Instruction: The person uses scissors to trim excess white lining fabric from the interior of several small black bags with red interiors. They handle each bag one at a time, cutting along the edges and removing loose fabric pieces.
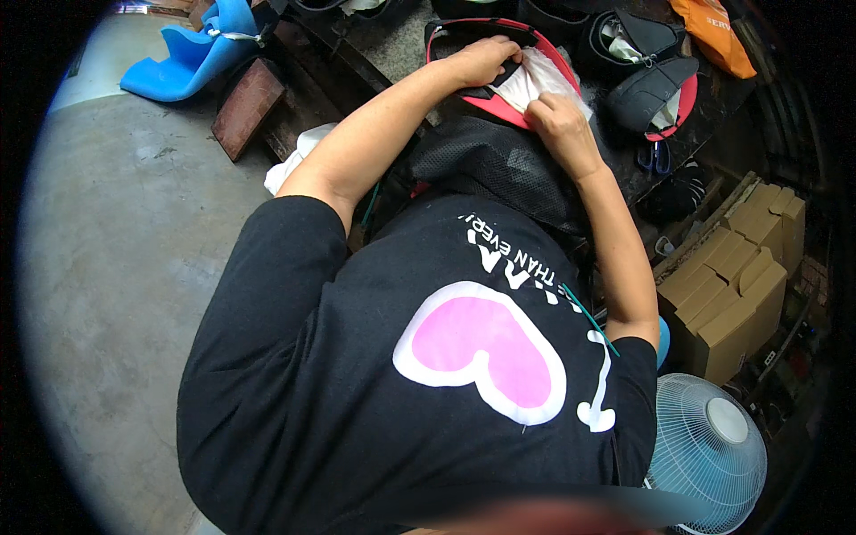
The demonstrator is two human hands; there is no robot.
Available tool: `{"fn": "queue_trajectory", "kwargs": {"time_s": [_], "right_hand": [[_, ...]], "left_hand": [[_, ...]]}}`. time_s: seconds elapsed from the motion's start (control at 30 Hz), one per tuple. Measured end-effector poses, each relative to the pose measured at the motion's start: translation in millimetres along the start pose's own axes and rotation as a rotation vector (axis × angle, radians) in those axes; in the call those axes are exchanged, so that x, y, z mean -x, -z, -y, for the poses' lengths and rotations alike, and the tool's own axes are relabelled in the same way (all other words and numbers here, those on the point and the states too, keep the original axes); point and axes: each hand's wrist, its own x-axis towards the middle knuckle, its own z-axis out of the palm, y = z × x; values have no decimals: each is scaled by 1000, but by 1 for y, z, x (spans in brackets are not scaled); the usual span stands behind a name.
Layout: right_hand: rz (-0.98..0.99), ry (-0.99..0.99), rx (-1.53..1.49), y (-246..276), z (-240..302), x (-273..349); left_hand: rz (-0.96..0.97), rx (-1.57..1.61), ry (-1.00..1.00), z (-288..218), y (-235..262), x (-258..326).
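My left hand (486, 61) lies on a black shaped piece with a red rim (489, 110) on the workbench, its fingers curled over the piece's top. My right hand (557, 120) pinches the lower edge of a white crinkled sheet (535, 78) that lies inside the piece, between the two hands. A black mesh fabric (499, 165) hangs below the piece, against my black shirt with its pink heart print. The fingertips of both hands are partly hidden.
More black and red shaped pieces (655, 89) and an orange bag (713, 31) lie at the back right, with blue-handled scissors (655, 156) near them. Blue foam (192, 53) and a brown board (248, 107) sit at the left. Cardboard boxes (731, 285) and a fan (709, 446) stand right.
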Motion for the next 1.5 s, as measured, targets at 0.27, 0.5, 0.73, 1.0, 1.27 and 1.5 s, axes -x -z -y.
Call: {"fn": "queue_trajectory", "kwargs": {"time_s": [0.27,0.5,0.73,1.0,1.27,1.5], "right_hand": [[126,26,-139,29,38,1],[82,-140,-404,28,6,-41],[300,-171,333,-11,-24,25],[389,-430,0,19,-30,10],[99,-773,-57,-9,-29,-26],[-180,-602,-452,-28,-61,-33]], "left_hand": [[-60,-25,14,-4,-4,4],[19,-141,33,-22,3,6],[148,-88,30,-37,19,23],[484,-258,74,-82,36,20],[446,239,-210,-141,50,65],[-82,2,53,-118,70,79]]}}
